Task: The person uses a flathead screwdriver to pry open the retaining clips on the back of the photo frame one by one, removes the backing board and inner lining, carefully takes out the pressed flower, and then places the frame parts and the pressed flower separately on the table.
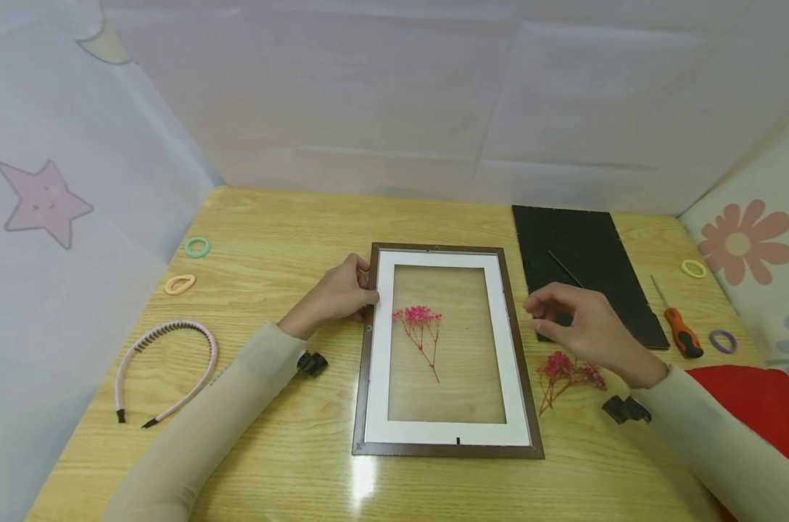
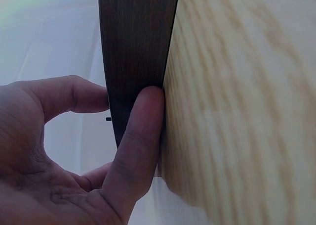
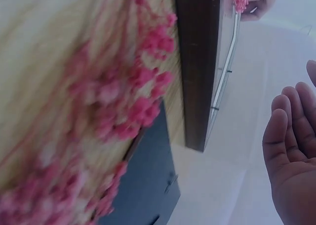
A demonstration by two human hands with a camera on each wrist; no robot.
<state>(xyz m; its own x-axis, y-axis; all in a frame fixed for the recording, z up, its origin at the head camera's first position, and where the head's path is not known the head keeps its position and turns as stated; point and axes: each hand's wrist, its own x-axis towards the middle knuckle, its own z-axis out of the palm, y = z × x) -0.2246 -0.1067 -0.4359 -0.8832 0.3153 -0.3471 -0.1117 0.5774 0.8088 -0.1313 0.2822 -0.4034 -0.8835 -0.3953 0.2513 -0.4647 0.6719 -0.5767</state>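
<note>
A brown picture frame (image 1: 447, 451) with a white mat (image 1: 445, 432) and a clear pane lies flat on the wooden table. On the pane, left of centre, rests a sprig of pink dried flowers (image 1: 418, 316). My left hand (image 1: 339, 291) grips the frame's left side, a finger against the outer face in the left wrist view. Off the right side of the frame hovers my right hand (image 1: 587, 326), its fingers loosely bent with nothing in them. Below it on the table lies a second pink sprig (image 1: 558, 368), blurred and close in the right wrist view.
A black backing board (image 1: 571, 239) lies at the back right, a thin dark rod (image 1: 564, 268) on it. Beside it are an orange-handled screwdriver (image 1: 682, 332), hair ties and red cloth (image 1: 753, 399). A pink headband (image 1: 213, 355) and more hair ties (image 1: 197, 247) are at left.
</note>
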